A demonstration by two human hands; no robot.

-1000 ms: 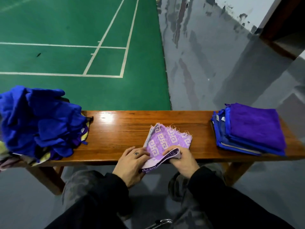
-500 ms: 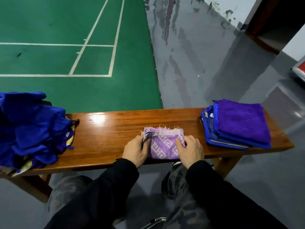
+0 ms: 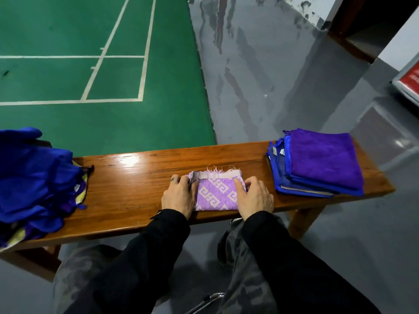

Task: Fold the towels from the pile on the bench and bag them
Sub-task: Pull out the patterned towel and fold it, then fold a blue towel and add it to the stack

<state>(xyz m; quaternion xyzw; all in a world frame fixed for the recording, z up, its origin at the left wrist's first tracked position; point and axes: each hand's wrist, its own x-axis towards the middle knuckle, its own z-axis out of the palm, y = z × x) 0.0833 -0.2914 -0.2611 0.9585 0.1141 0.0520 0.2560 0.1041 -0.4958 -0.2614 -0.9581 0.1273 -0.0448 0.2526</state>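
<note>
We now have the lilac patterned towel [image 3: 216, 193] folded down into a compact rectangle, lying flat on the wooden surface [image 3: 136, 184] right in front of us. A second ago it was still half open and skewed, with our right hand lifting a flap from the near edge; half a second ago the flap was already over and both hands had closed in on the sides. Since then little has moved except our view, so the fold looks settled. Our left hand [image 3: 179, 196] rests on the towel's left edge with its fingertips curled over the far corner, seemingly pinching it, and our right hand [image 3: 255, 197] lies on the right edge with fingers loosely bent, pressing the cloth down rather than gripping it

For the task, we judge this towel finished as a fold, with frayed threads showing along its far edge. The natural next place for it is the stack of folded towels [image 3: 317, 164] near our right, purple on top of blue ones. The heap of unfolded blue towels [image 3: 36, 177] at the left end remains large, so plenty of folding is left. No bag shows anywhere in view, so bagging has not begun
</note>
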